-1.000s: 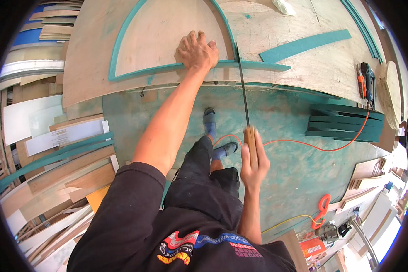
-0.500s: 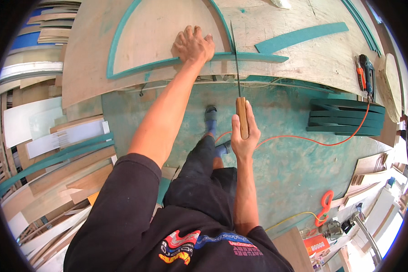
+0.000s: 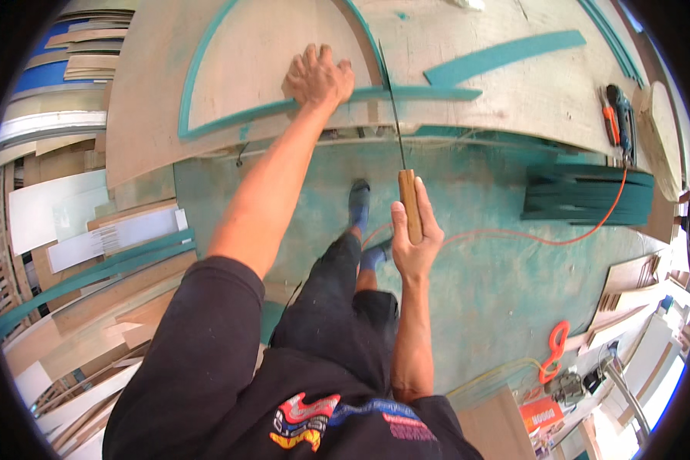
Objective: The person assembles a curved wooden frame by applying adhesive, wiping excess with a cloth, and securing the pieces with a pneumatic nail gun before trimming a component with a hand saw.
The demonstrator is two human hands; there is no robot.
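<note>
My right hand (image 3: 418, 237) is wrapped round the wooden handle (image 3: 409, 203) of a handsaw, and the thin blade (image 3: 395, 115) points away from me. The blade crosses a straight teal strip (image 3: 437, 93) near the spot where a curved teal strip (image 3: 363, 23) meets it. Together these strips outline a half-round shape on the pale wooden tabletop (image 3: 506, 84). My left hand (image 3: 320, 78) lies with spread fingers inside that shape, its heel over the straight strip. Whether the blade has cut into the strip cannot be made out.
A loose teal piece (image 3: 506, 57) lies right of the saw. Orange-handled pliers (image 3: 610, 123) and a power tool (image 3: 625, 123) sit near the table's right edge. An orange cord (image 3: 514, 236) crosses the floor below stacked dark teal parts (image 3: 586, 195). Boards (image 3: 115, 238) are piled at left.
The saw and my right hand have drawn back slightly toward me, the blade leaning a little more left. My left hand stays on the half-round shape. The whole view has shifted a little.
</note>
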